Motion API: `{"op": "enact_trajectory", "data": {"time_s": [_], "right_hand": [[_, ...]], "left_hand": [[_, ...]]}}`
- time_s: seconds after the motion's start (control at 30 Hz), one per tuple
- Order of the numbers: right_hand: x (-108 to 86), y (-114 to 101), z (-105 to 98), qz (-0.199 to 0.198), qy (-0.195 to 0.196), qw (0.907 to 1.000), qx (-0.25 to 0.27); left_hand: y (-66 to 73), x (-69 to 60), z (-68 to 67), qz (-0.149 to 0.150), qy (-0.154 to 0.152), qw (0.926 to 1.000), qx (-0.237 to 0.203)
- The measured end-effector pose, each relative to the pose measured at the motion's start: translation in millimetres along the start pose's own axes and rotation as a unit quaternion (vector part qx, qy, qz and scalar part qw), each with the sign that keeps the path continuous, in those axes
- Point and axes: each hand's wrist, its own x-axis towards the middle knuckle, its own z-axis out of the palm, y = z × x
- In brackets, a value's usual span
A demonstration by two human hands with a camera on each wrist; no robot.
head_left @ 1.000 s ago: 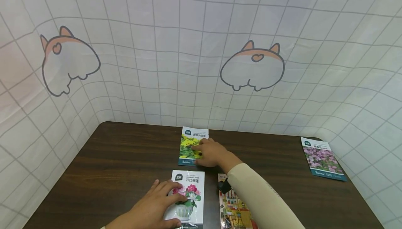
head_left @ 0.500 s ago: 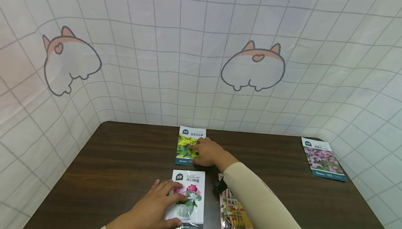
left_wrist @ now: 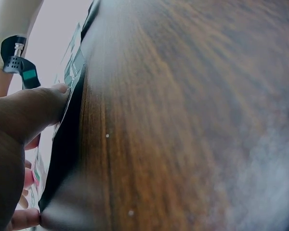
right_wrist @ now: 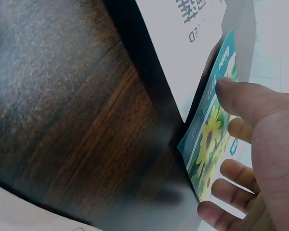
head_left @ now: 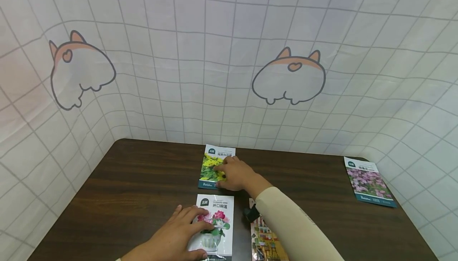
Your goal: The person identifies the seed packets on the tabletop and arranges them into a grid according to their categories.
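A seed packet with pink flowers in a pot (head_left: 219, 242) lies on the table near the front. On it rests my left hand (head_left: 171, 235), fingers spread and thumb near its lower edge; the left wrist view shows the thumb (left_wrist: 48, 98) on the packet's edge. Farther back, a seed packet with yellow flowers (head_left: 209, 173) lies at the table's far edge. My right hand (head_left: 239, 175) touches its right side. In the right wrist view the thumb (right_wrist: 241, 96) lies on the teal band of that packet, with the other fingers loosely extended along it.
A colourful packet with an orange printed scene (head_left: 264, 239) lies partly under my right forearm. At the table's right edge is a packet with purple flowers (head_left: 368, 181). The dark wooden table (head_left: 136, 181) is bounded by a white gridded curtain (head_left: 200, 74).
My right hand has slid the yellow-flower packet slightly left, mostly in the first half second. My left hand stays on the pink-flower packet.
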Motion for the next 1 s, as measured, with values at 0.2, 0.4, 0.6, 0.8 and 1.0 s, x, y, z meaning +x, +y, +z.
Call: {"op": "enact_trajectory", "data": {"time_s": [0.2,0.4,0.6,0.8,1.0], "right_hand": [[-1.8,2,-2,-0.002,0.005,0.9999,0.013],[-9.9,17,-6,-0.01,0.022,0.9996,0.012],[-30.3,43,-10,0.0,0.038,0.9991,0.019],[-57.2,80,-12,0.025,0.058,0.9975,0.029],[-92.0,119,-12,0.027,0.086,0.9952,0.037]], "left_hand": [[0.3,-0.2,-0.1,0.002,0.002,1.0,0.0],[2.3,0.2,-0.2,-0.009,-0.012,0.9998,-0.011],[3.6,0.5,-0.5,-0.024,-0.022,0.9993,-0.017],[4.1,0.0,0.2,-0.028,-0.018,0.9994,-0.011],[3.9,-0.2,0.6,-0.023,-0.01,0.9997,0.0]]}}
